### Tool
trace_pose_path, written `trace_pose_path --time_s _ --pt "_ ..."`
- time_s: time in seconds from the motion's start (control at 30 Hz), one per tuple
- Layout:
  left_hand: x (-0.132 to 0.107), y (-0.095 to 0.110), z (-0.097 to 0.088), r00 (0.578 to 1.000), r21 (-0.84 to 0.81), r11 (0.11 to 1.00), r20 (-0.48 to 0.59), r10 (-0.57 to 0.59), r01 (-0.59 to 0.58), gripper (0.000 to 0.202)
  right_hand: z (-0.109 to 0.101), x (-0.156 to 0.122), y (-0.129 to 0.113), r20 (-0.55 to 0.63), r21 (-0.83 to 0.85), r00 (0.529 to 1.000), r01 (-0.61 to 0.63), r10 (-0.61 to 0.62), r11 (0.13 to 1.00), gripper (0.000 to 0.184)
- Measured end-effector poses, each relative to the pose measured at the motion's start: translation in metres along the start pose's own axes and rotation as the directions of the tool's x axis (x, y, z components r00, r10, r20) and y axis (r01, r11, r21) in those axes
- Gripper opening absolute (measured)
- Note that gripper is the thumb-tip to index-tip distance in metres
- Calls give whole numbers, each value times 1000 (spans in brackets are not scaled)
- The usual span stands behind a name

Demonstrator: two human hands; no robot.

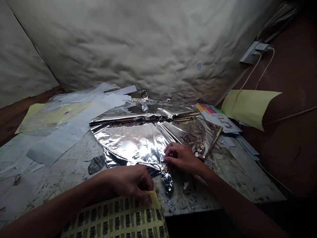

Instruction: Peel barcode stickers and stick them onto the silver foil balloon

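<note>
A flat, deflated silver foil balloon [138, 138] lies spread on the worn board [49, 178] in front of me. My right hand [182, 157] rests on its lower edge near the neck [167, 180], fingers curled and pressed together on the foil. My left hand [131, 181] is closed in a pinch on the top edge of a yellow sheet of barcode stickers [119, 219], which lies at the near edge of the board.
White and yellow backing papers [61, 129] lie at the left. A colourful packet [215, 115] and a yellow envelope [247, 105] sit at the right. A power strip with white cables [255, 51] is at the far right. Glitter bits [170, 203] lie below the neck.
</note>
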State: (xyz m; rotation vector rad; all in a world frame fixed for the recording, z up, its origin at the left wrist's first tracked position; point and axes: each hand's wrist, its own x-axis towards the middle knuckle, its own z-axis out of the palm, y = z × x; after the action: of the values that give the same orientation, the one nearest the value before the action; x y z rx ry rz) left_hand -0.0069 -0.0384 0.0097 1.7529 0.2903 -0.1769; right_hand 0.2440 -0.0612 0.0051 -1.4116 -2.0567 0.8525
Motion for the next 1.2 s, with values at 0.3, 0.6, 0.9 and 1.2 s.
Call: trace_pose_path --time_s 0.3,0.6,0.9,1.2 --pt "-1 -1 -2 998 38 999 -63 7 -5 25 0 -7 0 -89 -173 995 18 -34 985 38" --pt "-3 -2 -4 1000 -8 1000 -24 2 -2 32 -23 -8 3 316 -52 875 403 -368 914 16" --pt "-1 13 2 929 263 943 -250 271 -205 7 -16 4 20 167 362 972 96 -166 927 22" --pt "1 19 17 758 515 844 -487 434 -153 8 -16 10 20 217 653 975 -182 49 735 28"
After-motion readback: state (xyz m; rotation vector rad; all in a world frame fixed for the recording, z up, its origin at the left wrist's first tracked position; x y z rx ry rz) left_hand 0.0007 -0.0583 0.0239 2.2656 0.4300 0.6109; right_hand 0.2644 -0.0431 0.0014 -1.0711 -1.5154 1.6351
